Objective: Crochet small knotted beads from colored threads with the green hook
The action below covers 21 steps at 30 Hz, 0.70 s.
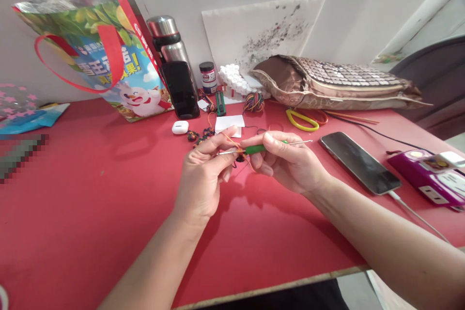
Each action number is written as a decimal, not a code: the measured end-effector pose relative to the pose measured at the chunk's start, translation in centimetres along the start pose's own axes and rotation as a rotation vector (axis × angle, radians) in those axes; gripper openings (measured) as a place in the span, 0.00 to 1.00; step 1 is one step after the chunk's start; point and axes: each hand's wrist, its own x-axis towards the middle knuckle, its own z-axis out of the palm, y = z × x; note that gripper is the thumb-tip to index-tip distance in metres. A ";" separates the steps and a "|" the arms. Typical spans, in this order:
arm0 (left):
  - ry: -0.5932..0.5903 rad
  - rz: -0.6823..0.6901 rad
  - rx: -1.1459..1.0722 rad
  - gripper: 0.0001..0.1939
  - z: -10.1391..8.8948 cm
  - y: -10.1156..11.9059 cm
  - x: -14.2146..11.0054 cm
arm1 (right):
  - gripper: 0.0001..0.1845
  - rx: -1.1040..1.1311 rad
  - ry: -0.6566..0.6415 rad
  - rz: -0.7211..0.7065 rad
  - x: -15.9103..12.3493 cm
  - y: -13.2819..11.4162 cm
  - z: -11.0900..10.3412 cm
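My right hand (286, 160) is closed around the green handle of a double-ended crochet hook (256, 148), whose thin metal tips stick out on both sides. Between the thumb and fingers of my left hand (205, 172) is a small dark piece of crochet (240, 157) with orange strands, held just above the table. The hook's left tip reaches across to the left fingers at this piece. An orange strand of yarn runs up over the left index finger. Behind the left hand, more multicoloured crocheted pieces (194, 136) lie on the table, partly hidden by the fingers.
On the red table (119, 213) stand a shopping bag (134, 72), a steel flask and a propped phone (180, 89). A yarn ball (253, 102), yellow-handled scissors (301, 120) and a white earbud case (180, 127) lie beyond the hands. To the right are a charging phone (359, 162) and a purple power strip (428, 177).
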 end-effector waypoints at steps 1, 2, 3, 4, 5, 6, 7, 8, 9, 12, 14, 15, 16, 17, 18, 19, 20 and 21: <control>-0.015 -0.002 -0.020 0.11 0.1 0.1 0.0 | 0.15 -0.010 -0.020 0.000 -0.1 -0.1 0.0; -0.029 -0.005 -0.037 0.13 0.1 0.1 -0.1 | 0.15 -0.021 -0.037 -0.005 -0.2 -0.2 0.0; -0.038 -0.006 -0.050 0.15 0.2 0.2 -0.1 | 0.15 -0.029 -0.041 -0.018 -0.2 -0.2 0.1; -0.043 -0.007 -0.060 0.16 0.3 0.2 -0.1 | 0.15 -0.033 -0.030 -0.037 -0.3 -0.3 0.2; -0.042 -0.009 -0.065 0.16 0.3 0.2 -0.2 | 0.14 -0.030 -0.006 -0.063 -0.3 -0.3 0.3; -0.037 -0.009 -0.067 0.17 0.4 0.2 -0.2 | 0.13 -0.023 0.026 -0.089 -0.3 -0.3 0.4; -0.029 -0.008 -0.068 0.17 0.4 0.2 -0.2 | 0.13 -0.013 0.059 -0.113 -0.2 -0.2 0.5; -0.022 -0.008 -0.071 0.18 0.4 0.3 -0.3 | 0.13 -0.005 0.081 -0.130 -0.2 -0.2 0.7; -0.018 -0.010 -0.078 0.19 0.4 0.3 -0.3 | 0.13 -0.004 0.086 -0.134 -0.2 -0.1 0.8; -0.024 -0.022 -0.099 0.19 0.4 0.5 -0.4 | 0.13 -0.030 0.022 -0.105 -0.3 -0.1 1.1; -0.031 -0.026 -0.097 0.19 0.3 0.6 -0.4 | 0.13 -0.033 -0.002 -0.089 -0.3 -0.2 1.0; -0.033 -0.022 -0.089 0.19 0.3 0.6 -0.4 | 0.13 -0.025 0.008 -0.089 -0.3 -0.2 1.0; -0.034 -0.018 -0.080 0.19 0.2 0.5 -0.4 | 0.13 -0.014 0.026 -0.089 -0.3 -0.2 0.9; -0.036 -0.013 -0.070 0.19 0.2 0.4 -0.4 | 0.14 -0.003 0.047 -0.090 -0.2 -0.1 0.9; -0.040 -0.007 -0.059 0.19 0.2 0.4 -0.4 | 0.14 0.008 0.063 -0.091 -0.1 -0.1 0.9; -0.044 0.001 -0.046 0.19 0.1 0.3 -0.4 | 0.14 0.015 0.069 -0.092 -0.1 -0.1 0.9; -0.049 0.010 -0.028 0.18 0.1 0.3 -0.4 | 0.14 0.020 0.068 -0.094 0.0 0.0 0.9; -0.055 0.018 -0.006 0.17 0.1 0.3 -0.5 | 0.15 0.022 0.067 -0.095 0.1 0.0 1.0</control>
